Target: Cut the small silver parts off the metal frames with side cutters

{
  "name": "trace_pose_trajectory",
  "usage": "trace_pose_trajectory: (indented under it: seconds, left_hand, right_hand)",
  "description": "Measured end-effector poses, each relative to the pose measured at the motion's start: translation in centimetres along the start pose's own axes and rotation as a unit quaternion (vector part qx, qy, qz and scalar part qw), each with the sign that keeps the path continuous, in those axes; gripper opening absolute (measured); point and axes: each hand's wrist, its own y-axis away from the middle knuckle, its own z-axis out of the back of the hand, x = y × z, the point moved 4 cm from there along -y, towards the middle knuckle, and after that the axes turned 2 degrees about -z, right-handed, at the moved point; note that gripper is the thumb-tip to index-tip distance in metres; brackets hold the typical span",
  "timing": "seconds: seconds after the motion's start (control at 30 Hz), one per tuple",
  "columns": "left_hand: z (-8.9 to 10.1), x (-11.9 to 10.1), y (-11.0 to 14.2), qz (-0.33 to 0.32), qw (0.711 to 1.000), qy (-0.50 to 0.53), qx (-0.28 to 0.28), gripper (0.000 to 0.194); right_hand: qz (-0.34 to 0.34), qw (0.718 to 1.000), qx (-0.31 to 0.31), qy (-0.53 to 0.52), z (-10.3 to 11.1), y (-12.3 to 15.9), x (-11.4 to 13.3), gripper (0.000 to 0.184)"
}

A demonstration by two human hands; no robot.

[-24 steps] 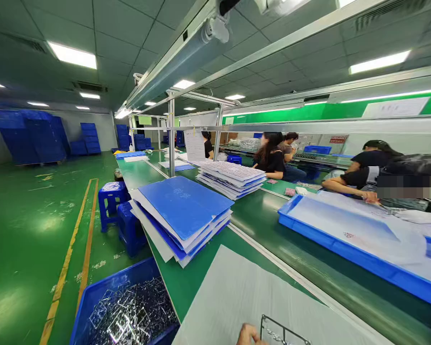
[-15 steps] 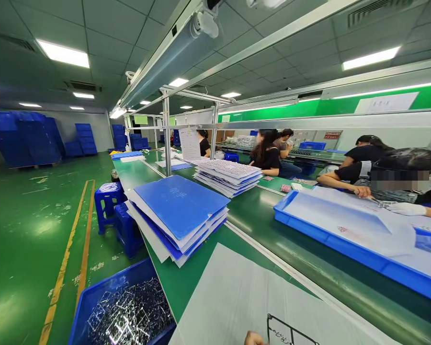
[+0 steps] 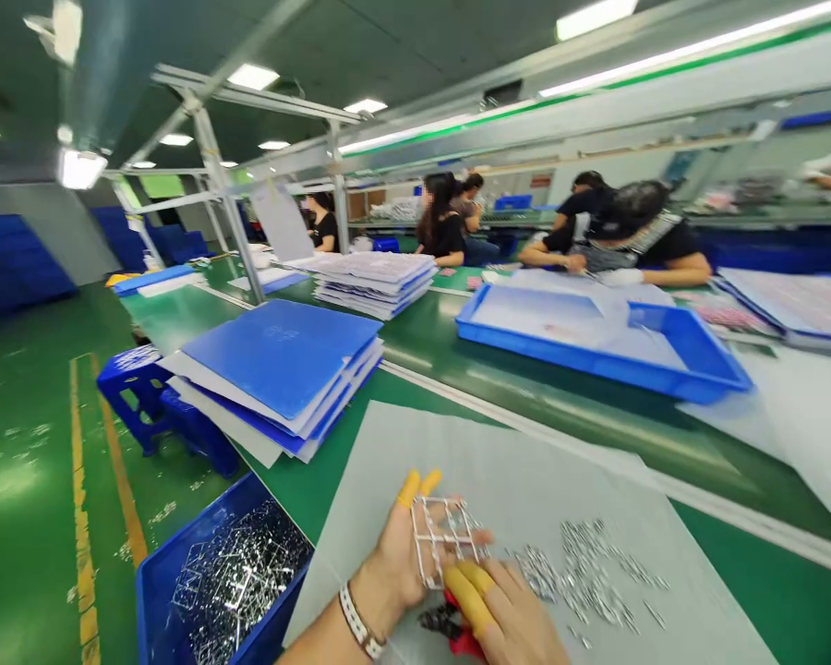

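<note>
on my feed from the head camera, the grey sheet (image 3: pixel 519 471) was the landmark i steered by, and both of the person's hands sat at its near end. the left hand (image 3: pixel 388 568) was spread wide, palm up, with a lattice-shaped metal frame (image 3: pixel 444 540) lying across it. i could not tell whether the fingers gripped it, though yellow finger cots (image 3: pixel 408 488) capped 2 fingers beside its far edge. the right hand (image 3: pixel 509 617) made a narrower shape, curled just below the frame over a pair of red-handled cutters (image 3: pixel 466 639), and seemed to hold them, though the fingers hid most of the tool. the step in hand looked like work on the frame with the cutters, and i judged that the next move called for keeping the frame steady. small metal pieces (image 3: pixel 585 573) lay scattered on the sheet just right of the hands. left of the sheet stood a blue crate (image 3: pixel 159 591) heaped with similar frames, and beyond the sheet lay a blue tray (image 3: pixel 582 369)
</note>
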Motion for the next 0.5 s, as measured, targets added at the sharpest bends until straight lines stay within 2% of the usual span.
trace_pose_trajectory:
  seconds: [0.07, 0.13, 0.23, 0.33, 0.43, 0.5]
  left_hand:
    - [-0.7, -0.5, 0.1, -0.020, 1.000, 0.016, 0.004, 0.062]
    - [-0.9, -0.8, 0.0, -0.047, 0.999, 0.023, 0.006, 0.057]
    - [-0.7, -0.9, -0.4, -0.090, 0.996, 0.005, -0.004, 0.061]
    - [-0.3, -1.1, -0.8, -0.152, 0.987, -0.037, -0.024, 0.068]
    - [-0.3, -0.8, -1.3, -0.178, 0.980, -0.080, -0.034, 0.072]
    - [-0.2, -0.3, -1.6, -0.180, 0.979, -0.093, -0.039, 0.075]
  right_hand:
    - [-0.028, 0.999, 0.040, 0.010, 0.4, -0.9, 0.6, 0.024]
    - [-0.053, 0.997, 0.049, -0.001, 1.0, -1.1, 0.8, 0.031]
    - [-0.119, 0.992, 0.011, -0.032, 1.8, -0.7, 0.5, 0.040]
    - [-0.217, 0.976, -0.004, -0.015, 2.3, -0.3, -0.7, 0.032]
    - [-0.300, 0.949, 0.084, 0.042, 2.2, -0.6, -2.0, 0.022]
    - [-0.331, 0.930, 0.149, 0.064, 2.0, -1.1, -2.5, 0.024]
